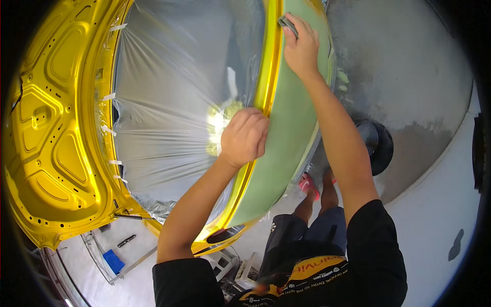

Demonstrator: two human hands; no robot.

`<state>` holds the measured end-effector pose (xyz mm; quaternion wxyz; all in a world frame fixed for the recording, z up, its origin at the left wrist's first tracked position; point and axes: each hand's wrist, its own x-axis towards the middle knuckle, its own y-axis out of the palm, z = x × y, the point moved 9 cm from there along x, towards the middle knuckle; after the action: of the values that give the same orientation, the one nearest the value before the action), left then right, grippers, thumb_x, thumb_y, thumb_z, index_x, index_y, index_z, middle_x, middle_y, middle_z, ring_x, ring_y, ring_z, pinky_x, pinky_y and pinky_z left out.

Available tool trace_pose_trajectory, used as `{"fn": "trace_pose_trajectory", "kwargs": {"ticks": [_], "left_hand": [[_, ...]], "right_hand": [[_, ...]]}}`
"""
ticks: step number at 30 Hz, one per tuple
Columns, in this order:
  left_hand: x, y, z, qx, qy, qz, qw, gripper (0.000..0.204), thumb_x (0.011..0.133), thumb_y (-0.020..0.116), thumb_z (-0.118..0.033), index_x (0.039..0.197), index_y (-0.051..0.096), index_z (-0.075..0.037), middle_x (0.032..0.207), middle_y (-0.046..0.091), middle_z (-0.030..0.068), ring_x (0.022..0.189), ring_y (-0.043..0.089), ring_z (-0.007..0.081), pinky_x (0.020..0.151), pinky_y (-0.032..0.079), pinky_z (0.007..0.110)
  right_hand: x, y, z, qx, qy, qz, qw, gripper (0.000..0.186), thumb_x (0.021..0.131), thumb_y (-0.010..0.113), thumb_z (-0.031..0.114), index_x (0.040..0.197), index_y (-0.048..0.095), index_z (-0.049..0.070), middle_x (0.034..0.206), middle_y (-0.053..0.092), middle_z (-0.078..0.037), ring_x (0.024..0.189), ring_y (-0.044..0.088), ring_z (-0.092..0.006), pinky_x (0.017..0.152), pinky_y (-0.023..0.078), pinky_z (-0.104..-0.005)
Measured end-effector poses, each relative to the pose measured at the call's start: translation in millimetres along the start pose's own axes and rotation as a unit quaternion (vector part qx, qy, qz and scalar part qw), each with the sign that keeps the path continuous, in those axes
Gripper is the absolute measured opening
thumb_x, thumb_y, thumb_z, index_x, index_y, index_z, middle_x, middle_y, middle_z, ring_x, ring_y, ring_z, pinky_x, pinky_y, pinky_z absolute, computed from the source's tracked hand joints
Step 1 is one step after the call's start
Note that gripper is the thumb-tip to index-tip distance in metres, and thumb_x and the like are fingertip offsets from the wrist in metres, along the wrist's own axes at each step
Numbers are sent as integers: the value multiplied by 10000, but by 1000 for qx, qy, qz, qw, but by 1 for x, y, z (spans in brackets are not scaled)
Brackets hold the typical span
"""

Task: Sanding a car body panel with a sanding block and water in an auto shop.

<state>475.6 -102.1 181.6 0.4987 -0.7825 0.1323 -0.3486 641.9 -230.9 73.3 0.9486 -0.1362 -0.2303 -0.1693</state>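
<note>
My right hand (303, 50) grips a small dark grey sanding pad (287, 23). The pad is at the upper end of a dull green car panel (286, 123), beside its glossy yellow edge (272, 66). Lower down, my left hand (245, 134) is curled closed by the yellow edge, with its knuckles up. Whatever its fingers hold, if anything, is hidden. Just left of that hand, a bright yellow-green patch (230, 111) shows at the plastic sheet; I cannot tell whether it is a cloth or a reflection.
Clear plastic masking sheet (174, 102), taped along its left side, covers the opening. A raised yellow lid (56, 117) stands at far left. On the floor lie a blue item (113, 261) and a black pen-like tool (126, 240). Behind my right arm is a black round container (378, 146).
</note>
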Motion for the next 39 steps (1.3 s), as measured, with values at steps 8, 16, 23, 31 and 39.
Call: {"fn": "trace_pose_trajectory", "kwargs": {"ticks": [8,16,23,31,39], "left_hand": [[-12,-3,4,8,-38,-7,999,224,818,668,49,1021,606,-21,958,665,138,922,660,354,785,543,403],[-8,15,4,65,-33,25,997,139,876,648,13,1007,626,-28,967,668,156,928,650,351,795,530,421],[-3,26,-7,193,54,110,974,125,836,668,-39,961,672,-43,983,680,123,934,664,340,811,508,441],[-3,45,-9,210,43,205,955,107,910,628,-56,999,671,-16,1002,664,157,960,634,380,865,500,478],[-15,60,13,236,19,271,933,228,984,555,-104,1175,616,4,1322,561,254,1186,561,421,995,482,511]], "right_hand": [[-314,-39,152,-21,68,92,993,375,862,702,78,1231,719,145,1335,646,-73,1133,524,-305,993,373,-499],[-423,-128,14,266,504,-68,819,356,1018,633,203,1331,637,32,1305,664,-129,1167,632,-256,953,491,-384],[-356,-217,-140,588,586,-158,534,454,1108,450,390,1363,589,42,1174,721,-108,893,667,-190,769,547,-357],[-443,-303,-323,306,744,-151,574,386,1098,471,443,1203,644,115,998,702,-76,774,666,-175,649,590,-387],[-511,-362,-487,-222,666,162,693,532,1045,520,400,1407,577,15,1269,671,-261,1123,676,-417,984,543,-485]]}}
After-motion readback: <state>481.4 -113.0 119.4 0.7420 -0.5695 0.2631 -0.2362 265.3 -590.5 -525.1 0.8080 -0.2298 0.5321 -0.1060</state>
